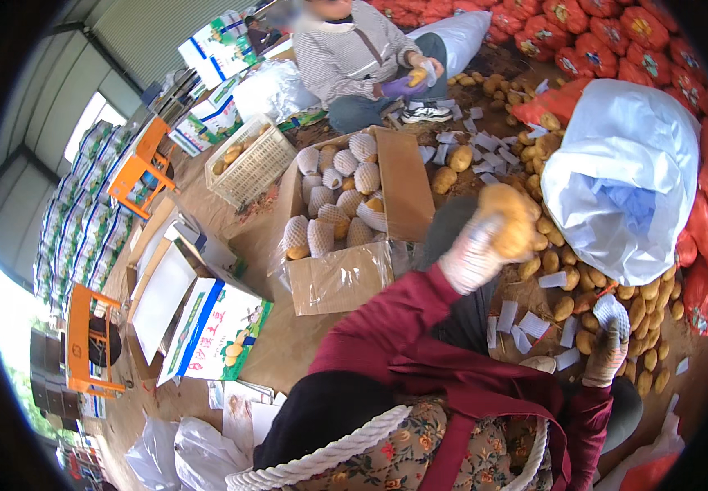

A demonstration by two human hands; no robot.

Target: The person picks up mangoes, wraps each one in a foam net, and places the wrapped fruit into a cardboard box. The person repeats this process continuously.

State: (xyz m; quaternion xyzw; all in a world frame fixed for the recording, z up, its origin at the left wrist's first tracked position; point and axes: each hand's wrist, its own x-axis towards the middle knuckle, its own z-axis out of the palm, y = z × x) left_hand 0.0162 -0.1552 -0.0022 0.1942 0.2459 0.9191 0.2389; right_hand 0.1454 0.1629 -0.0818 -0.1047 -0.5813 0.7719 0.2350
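Observation:
My left hand (471,253), in a whitish knit glove, grips a large potato (508,222), raised over my leg and blurred. My right hand (607,357), in a soiled glove, holds a white foam net sleeve (611,313) upright, above the potato pile at the right. Left of my left hand stands an open cardboard box (408,184), holding many potatoes, mostly in foam nets (346,162). Loose potatoes (642,313) and flattened foam sleeves (535,325) lie on the ground between and around my hands.
A large white sack (624,135) with foam sleeves inside stands at the upper right, before red mesh sacks (648,27). Opposite sits a person (354,58) handling a potato. A plastic crate (249,162), a printed carton (219,331) and orange stools (87,340) stand to the left.

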